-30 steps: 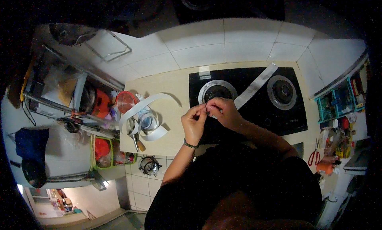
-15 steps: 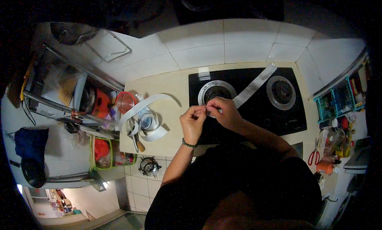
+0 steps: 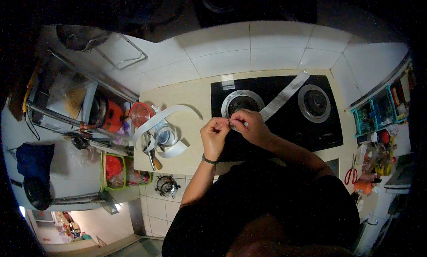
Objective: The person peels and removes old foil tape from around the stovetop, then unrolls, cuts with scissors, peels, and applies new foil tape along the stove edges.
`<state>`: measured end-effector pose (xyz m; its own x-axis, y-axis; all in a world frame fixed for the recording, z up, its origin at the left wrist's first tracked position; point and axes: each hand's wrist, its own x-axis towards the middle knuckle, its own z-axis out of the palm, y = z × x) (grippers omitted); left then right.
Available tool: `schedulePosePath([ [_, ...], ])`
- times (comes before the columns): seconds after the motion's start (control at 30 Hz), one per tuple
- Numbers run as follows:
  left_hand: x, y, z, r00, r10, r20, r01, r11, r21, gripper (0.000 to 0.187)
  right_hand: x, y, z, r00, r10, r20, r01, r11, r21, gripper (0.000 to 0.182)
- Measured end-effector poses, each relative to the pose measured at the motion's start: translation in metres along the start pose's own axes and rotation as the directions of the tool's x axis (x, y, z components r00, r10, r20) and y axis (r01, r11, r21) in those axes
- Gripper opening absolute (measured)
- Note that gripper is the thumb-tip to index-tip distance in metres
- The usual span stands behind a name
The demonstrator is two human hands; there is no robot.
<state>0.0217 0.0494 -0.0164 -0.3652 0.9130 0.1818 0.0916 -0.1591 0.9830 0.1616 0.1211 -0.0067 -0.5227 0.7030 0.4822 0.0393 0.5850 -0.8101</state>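
Observation:
My left hand (image 3: pixel 214 136) and my right hand (image 3: pixel 251 126) meet fingertip to fingertip over the front left part of the black gas stove (image 3: pixel 284 139). Both are closed in a pinch. From the right hand a silver foil tape strip (image 3: pixel 284 97) runs up and to the right across the stove, between the two burners. Its near end is at the fingers of both hands, mostly hidden by them. Just beyond the hands is the left burner (image 3: pixel 242 101); the right burner (image 3: pixel 314 104) lies past the strip.
On the counter to the left lie a long curled white strip (image 3: pixel 178 109), a roll (image 3: pixel 164 136), a red bowl (image 3: pixel 141 114) and a brush (image 3: pixel 157 163). Red-handled scissors (image 3: pixel 351 175) and an orange bottle (image 3: pixel 364 187) are at the right. A burner grate (image 3: pixel 167 186) shows at lower left.
Both hands stay pinched together in nearly the same place, with only slight shifts of the fingers. The foil tape strip lies as before.

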Motion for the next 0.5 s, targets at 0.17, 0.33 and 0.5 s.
schedulePosePath([
  [0.17,0.002,-0.015,-0.003,0.997,-0.068,0.033,0.073,0.972,-0.222,0.006,0.001,-0.001,0.001,1.000,0.000,0.007,0.000,1.000,0.022,0.008],
  [0.33,0.003,-0.011,-0.004,0.959,-0.268,0.093,0.279,0.829,-0.484,0.007,0.003,-0.004,0.002,0.999,0.030,0.026,-0.031,0.999,0.028,0.016],
  [0.5,0.004,-0.012,-0.003,0.940,-0.319,0.122,0.329,0.750,-0.574,0.008,0.004,-0.002,0.002,0.999,0.036,0.025,-0.037,0.999,0.024,0.017],
])
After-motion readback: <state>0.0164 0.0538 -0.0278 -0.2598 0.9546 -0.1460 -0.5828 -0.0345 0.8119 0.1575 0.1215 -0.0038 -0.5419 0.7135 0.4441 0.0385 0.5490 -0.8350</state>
